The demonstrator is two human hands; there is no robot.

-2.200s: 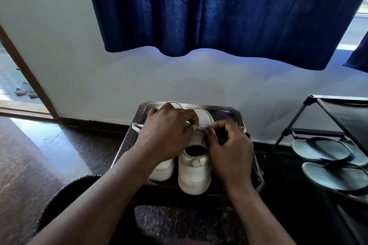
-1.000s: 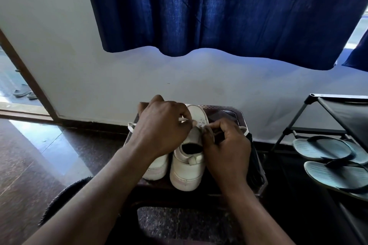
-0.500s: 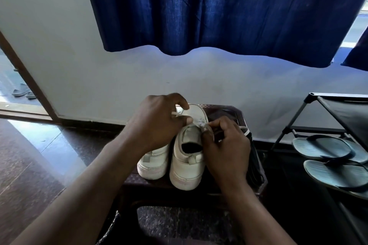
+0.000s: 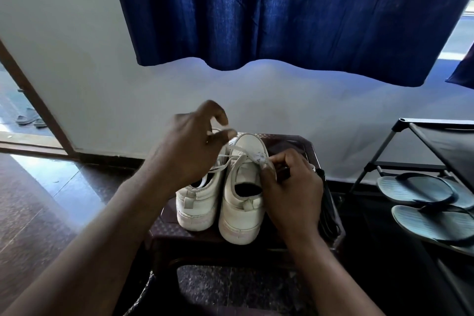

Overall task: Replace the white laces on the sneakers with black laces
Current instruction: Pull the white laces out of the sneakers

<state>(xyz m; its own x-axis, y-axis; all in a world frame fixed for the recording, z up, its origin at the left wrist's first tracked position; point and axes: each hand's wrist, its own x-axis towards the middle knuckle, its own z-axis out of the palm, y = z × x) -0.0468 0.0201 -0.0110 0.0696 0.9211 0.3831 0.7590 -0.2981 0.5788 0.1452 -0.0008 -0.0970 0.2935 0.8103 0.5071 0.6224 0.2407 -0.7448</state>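
— Where is the white lace (image 4: 222, 166)?
— The left hand (image 4: 189, 149) pinches it in a tight grip, above the sneaker (image 4: 241, 213) on the desk (image 4: 292, 141). The right hand (image 4: 292, 187) grips the sneaker's eyelets; a slow, straight pull looks best.

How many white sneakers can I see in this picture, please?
2. The left sneaker stands on the dark stool, heel towards the camera; the right sneaker stands beside it, with the right hand on it. No other seems hidden.
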